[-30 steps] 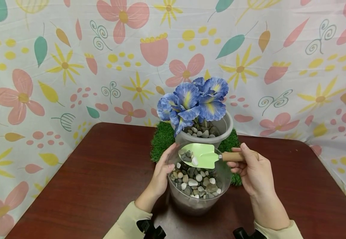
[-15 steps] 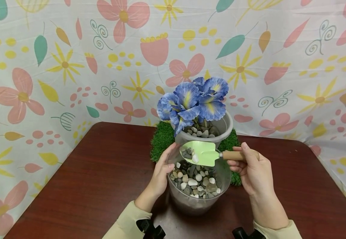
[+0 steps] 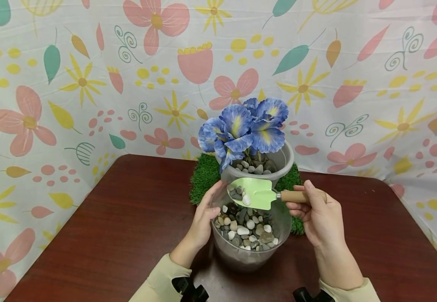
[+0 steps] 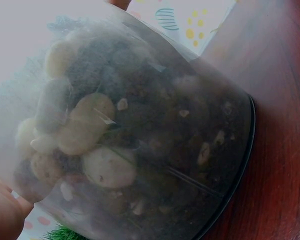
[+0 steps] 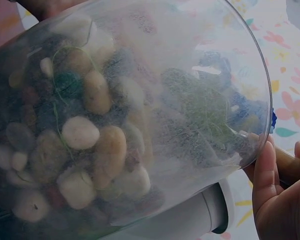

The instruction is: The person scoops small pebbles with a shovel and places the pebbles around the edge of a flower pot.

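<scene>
Gripping the wooden handle of a small pale green metal trowel (image 3: pixel 256 193), the right hand (image 3: pixel 318 218) is curling its fingers round the handle with the thumb lying along the top, and is holding the blade level above the mouth of a clear round plastic container (image 3: pixel 251 256). A few grey and white pebbles (image 3: pixel 240 194) are lying on the blade. The left hand (image 3: pixel 203 220) is resting with relaxed, nearly straight fingers against the container's left wall. The container is sitting on the dark reddish-brown wooden table (image 3: pixel 120 218), partly filled with mixed river stones (image 3: pixel 246 230). Just behind it, a grey plastic pot (image 3: pixel 283 161) of blue artificial flowers (image 3: pixel 243 128) is standing on a green artificial grass mat (image 3: pixel 203 178).
</scene>
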The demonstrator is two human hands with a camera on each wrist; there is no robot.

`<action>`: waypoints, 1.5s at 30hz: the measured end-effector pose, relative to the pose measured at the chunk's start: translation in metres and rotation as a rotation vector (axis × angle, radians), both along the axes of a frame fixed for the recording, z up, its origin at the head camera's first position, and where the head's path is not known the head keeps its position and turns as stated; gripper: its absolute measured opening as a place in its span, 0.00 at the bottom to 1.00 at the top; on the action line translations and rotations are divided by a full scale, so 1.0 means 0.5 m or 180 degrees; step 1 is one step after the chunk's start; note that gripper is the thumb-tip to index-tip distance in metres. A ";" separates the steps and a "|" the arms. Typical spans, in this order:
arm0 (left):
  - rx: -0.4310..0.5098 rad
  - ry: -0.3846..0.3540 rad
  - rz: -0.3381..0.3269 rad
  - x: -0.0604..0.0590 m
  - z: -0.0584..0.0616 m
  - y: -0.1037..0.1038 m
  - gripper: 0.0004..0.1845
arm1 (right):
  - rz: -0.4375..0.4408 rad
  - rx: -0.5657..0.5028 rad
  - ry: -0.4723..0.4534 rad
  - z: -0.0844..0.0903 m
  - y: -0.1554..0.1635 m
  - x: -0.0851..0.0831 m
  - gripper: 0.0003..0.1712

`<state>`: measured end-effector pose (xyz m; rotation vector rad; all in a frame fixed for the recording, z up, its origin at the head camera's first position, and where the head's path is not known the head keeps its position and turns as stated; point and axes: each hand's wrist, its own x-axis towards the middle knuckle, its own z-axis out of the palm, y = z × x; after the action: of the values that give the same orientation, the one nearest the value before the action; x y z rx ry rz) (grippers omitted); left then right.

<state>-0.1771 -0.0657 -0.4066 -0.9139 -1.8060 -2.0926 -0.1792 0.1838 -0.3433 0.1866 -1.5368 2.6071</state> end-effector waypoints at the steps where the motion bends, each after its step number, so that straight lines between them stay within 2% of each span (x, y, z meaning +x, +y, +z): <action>1: 0.0002 0.0003 -0.0001 0.000 0.000 0.000 0.31 | -0.0006 -0.0001 -0.0002 0.000 0.000 0.000 0.17; 9: 0.0026 -0.0033 0.0012 -0.003 -0.004 -0.001 0.32 | -0.0043 -0.0004 0.0027 0.001 -0.001 -0.001 0.17; 25: 0.0038 0.0038 -0.0033 -0.003 0.001 0.000 0.32 | -0.0096 -0.0130 0.0104 0.004 -0.004 0.000 0.16; 34: -0.0009 0.0047 -0.0021 -0.002 -0.001 -0.001 0.32 | -0.0230 -0.0103 0.0047 0.000 -0.007 0.001 0.17; 45: -0.0004 0.0055 0.0052 -0.004 -0.004 0.000 0.33 | -0.0102 -0.0271 0.0214 -0.005 -0.006 0.000 0.16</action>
<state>-0.1792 -0.0656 -0.4088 -0.9116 -1.8002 -2.0675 -0.1791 0.1805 -0.3456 0.2375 -1.3928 2.6072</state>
